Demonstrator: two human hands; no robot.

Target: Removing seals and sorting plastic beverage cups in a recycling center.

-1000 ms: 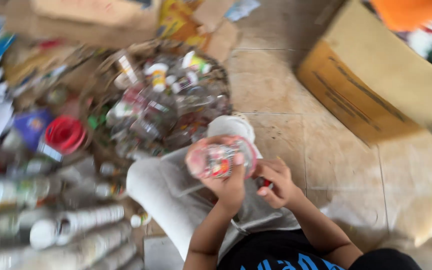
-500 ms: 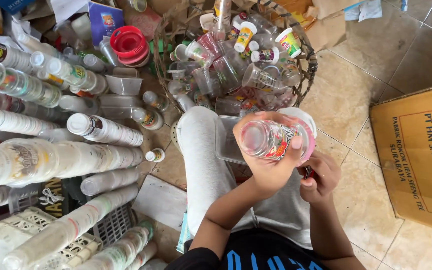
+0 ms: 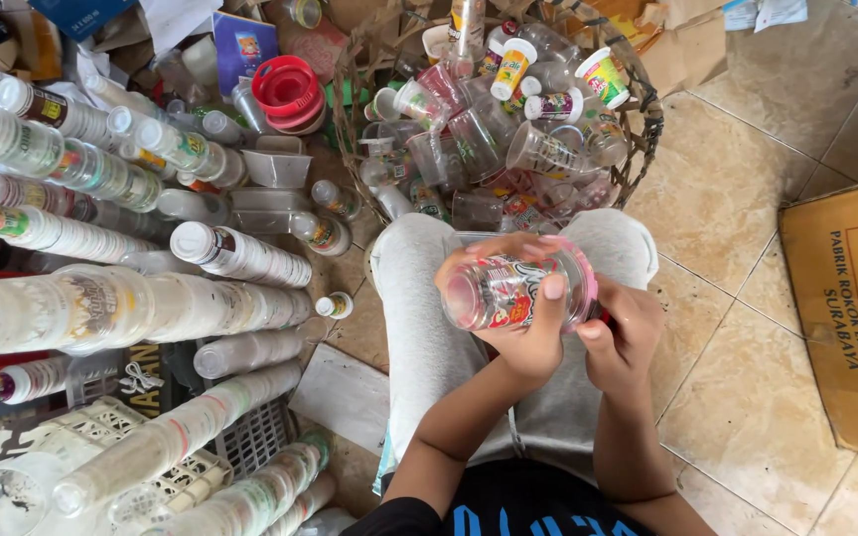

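Observation:
My left hand [image 3: 528,323] grips a clear plastic cup [image 3: 508,290] with a pink rim and a red printed label, held on its side above my grey-trousered knees [image 3: 419,328]. Close against the cup's rim on the right, my right hand [image 3: 623,333] is curled; a small red thing shows by its fingers, too hidden to identify. A wire basket [image 3: 647,129] heaped with used clear cups and small bottles stands just beyond my knees.
Long stacks of nested cups [image 3: 101,308] lie across the left side, some over a white plastic crate [image 3: 42,437]. Red lids [image 3: 288,91] sit at the top, and a flattened cardboard box [image 3: 846,308] lies on the tiled floor at right.
The view has swung and steadied, bringing the cup stacks on the left into sight. The cup stays in my left hand, now turned more on its side, with the right hand at its rim.

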